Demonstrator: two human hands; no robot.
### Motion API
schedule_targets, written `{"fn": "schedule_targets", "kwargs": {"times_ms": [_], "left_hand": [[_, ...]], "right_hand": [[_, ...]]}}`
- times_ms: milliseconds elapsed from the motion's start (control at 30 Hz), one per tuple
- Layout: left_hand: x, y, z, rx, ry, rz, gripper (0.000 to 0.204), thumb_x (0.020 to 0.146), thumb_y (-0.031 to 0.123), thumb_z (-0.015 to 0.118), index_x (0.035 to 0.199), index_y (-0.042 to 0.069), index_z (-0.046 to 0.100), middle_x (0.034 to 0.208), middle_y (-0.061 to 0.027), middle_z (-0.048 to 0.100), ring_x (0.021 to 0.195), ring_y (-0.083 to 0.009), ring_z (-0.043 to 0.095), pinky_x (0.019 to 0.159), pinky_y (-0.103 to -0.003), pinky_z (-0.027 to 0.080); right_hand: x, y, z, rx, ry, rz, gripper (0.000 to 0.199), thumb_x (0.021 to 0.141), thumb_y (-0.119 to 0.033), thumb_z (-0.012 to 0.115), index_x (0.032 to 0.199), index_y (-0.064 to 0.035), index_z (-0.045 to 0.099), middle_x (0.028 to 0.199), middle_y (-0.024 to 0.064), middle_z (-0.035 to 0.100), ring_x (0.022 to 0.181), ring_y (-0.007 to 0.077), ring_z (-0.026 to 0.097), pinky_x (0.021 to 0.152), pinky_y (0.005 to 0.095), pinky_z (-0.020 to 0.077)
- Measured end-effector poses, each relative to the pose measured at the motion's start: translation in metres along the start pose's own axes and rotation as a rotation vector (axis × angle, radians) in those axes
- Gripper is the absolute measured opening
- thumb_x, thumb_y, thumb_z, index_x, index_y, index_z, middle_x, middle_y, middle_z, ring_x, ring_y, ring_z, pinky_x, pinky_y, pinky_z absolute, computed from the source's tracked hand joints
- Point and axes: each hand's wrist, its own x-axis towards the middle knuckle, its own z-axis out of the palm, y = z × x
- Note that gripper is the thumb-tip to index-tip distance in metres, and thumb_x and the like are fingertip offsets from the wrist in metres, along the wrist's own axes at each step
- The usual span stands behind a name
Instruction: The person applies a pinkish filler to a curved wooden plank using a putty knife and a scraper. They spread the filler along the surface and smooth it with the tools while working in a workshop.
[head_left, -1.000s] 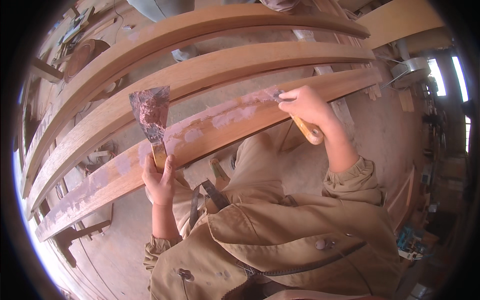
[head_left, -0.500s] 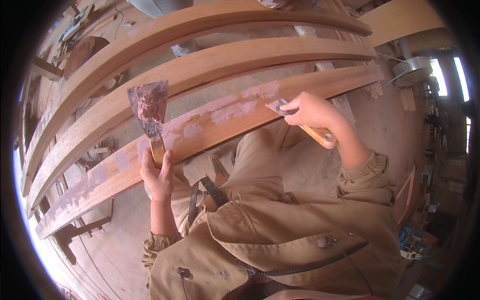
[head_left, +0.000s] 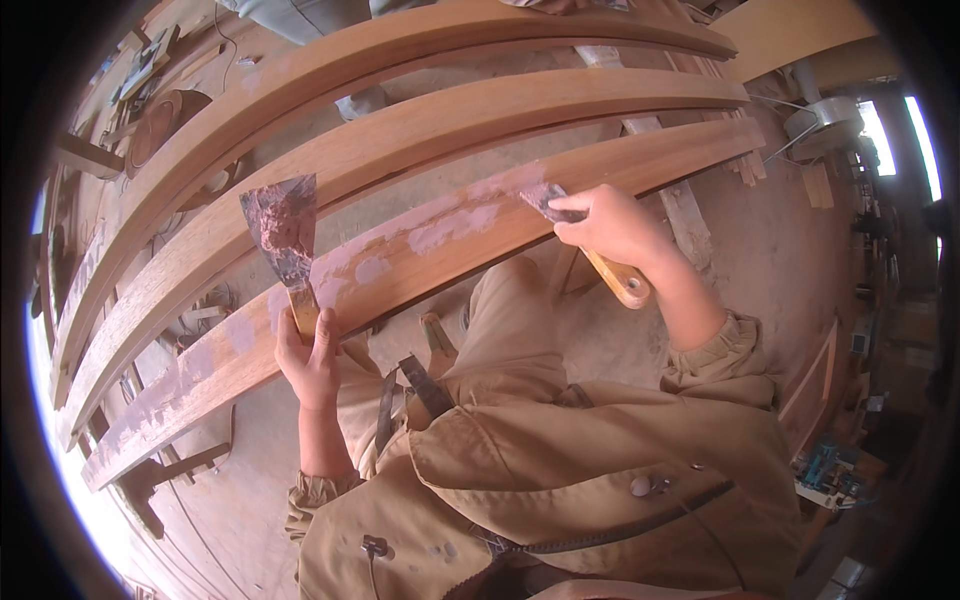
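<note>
My left hand (head_left: pixel 308 358) is closed round the wooden handle of a wide putty knife (head_left: pixel 284 235), whose blade carries a lump of pinkish filler (head_left: pixel 287 222). That blade stands up in front of the curved wooden beams. In my right hand (head_left: pixel 612 228) is a second putty knife (head_left: pixel 628 284) with a yellowish wooden handle, my fingers pressed on its blade. Its tip meets the nearest wooden beam (head_left: pixel 690 152), at the right end of a patchy pink strip of filler (head_left: pixel 455 228) spread along the face.
Two more curved beams (head_left: pixel 480 100) lie beyond the nearest one, roughly side by side. A dark support (head_left: pixel 145 490) stands under the left end. At the back, a person's grey-clad leg (head_left: pixel 290 15) shows. Blue equipment (head_left: pixel 828 468) sits at the right.
My right hand has moved slightly left, bringing its putty knife onto the filler strip on the beam. My left hand and its loaded knife have shifted a little left and down.
</note>
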Motion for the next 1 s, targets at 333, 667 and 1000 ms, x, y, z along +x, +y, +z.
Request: {"fn": "schedule_targets", "kwargs": {"times_ms": [333,667,1000], "left_hand": [[0.002,0.005,0.005,0.041,0.002,0.042,0.016,0.089,0.016,0.058,0.085,0.004,0.048,0.057,0.0003,0.048,0.045,-0.0048,0.042,0.042,-0.019,0.032],[0.002,0.007,0.006,0.0,0.017,0.015,0.02,0.089,0.018,0.06,0.08,0.004,0.047,0.054,0.0004,0.048,0.045,-0.0048,0.043,0.042,-0.019,0.033],[0.002,0.004,0.004,0.047,0.039,-0.036,0.021,0.088,0.019,0.06,0.08,0.004,0.047,0.054,-0.0001,0.048,0.044,-0.0058,0.042,0.042,-0.019,0.032]], "right_hand": [[-0.001,-0.005,0.01,0.086,0.051,-0.03,0.042,0.07,-0.018,0.062,0.11,-0.0044,0.062,0.089,0.023,0.063,0.082,0.0327,0.063,0.076,0.035,0.0475],[-0.017,0.006,-0.006,0.025,-0.064,-0.03,0.039,0.073,-0.017,0.064,0.109,-0.0032,0.062,0.091,0.0168,0.066,0.075,0.0206,0.063,0.071,0.0293,0.0467],[-0.018,0.045,-0.01,0.123,0.291,0.115,0.044,0.076,-0.02,0.063,0.117,-0.005,0.057,0.083,0.0149,0.061,0.074,0.0211,0.057,0.069,0.0308,0.0446]]}}
